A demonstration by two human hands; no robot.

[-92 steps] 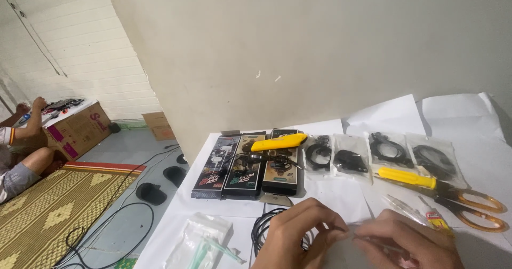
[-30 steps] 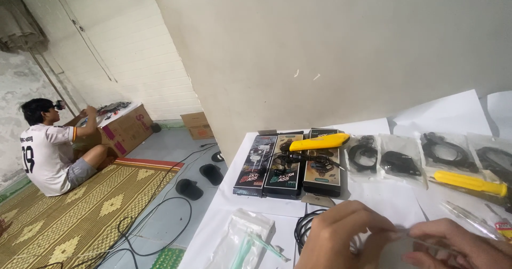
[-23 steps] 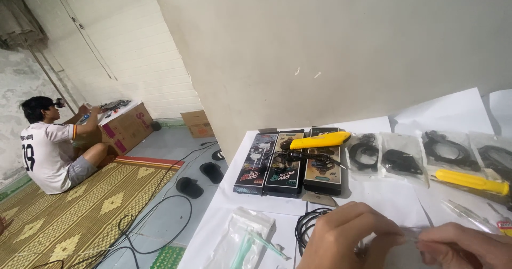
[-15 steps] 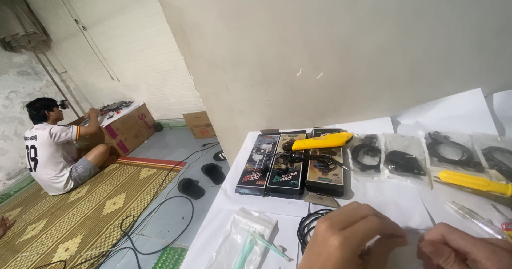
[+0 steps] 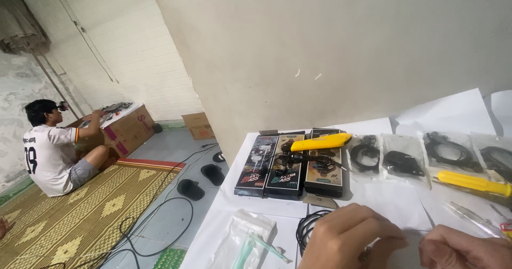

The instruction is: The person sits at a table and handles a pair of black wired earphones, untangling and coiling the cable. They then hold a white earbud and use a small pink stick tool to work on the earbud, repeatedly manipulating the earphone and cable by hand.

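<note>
Black cable coil [image 5: 306, 229] beside left hand [image 5: 349, 237], right hand [image 5: 464, 247], hands' grip unclear

Both bare hands sit low at the frame's bottom edge: the left hand [image 5: 349, 237] curled, knuckles up, fingers bent; the right hand [image 5: 464, 250] beside it, partly cut off.

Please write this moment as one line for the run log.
left hand: touching clear plastic bag | right hand: same bag | black cable coil: beside left hand

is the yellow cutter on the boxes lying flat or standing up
Lying flat: the yellow cutter rests lengthwise across the tops of the dark boxes, tilted slightly.
</note>
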